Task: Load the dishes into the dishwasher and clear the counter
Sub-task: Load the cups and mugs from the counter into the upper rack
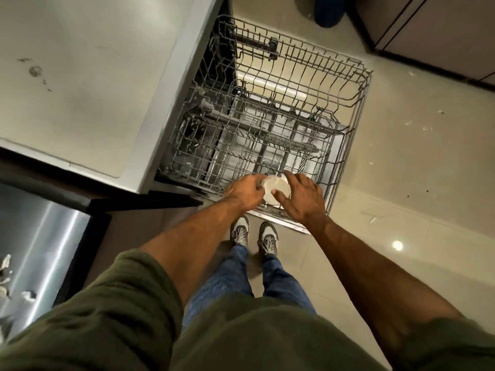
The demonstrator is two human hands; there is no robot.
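A small white bowl (276, 189) sits upside down at the near edge of the pulled-out grey wire dishwasher rack (348, 145). My left hand (245, 192) grips the bowl's left rim with curled fingers. My right hand (302, 199) holds the bowl from the right, thumb across its base and fingers over the far rim. Apart from the bowl, the rack holds no dishes that I can see.
A pale counter top (80, 76) with a few stains lies to the left of the dishwasher. A steel sink (34, 250) is at the lower left. A blue bin (328, 10) stands on the tiled floor beyond the rack. My feet stand just before the open door.
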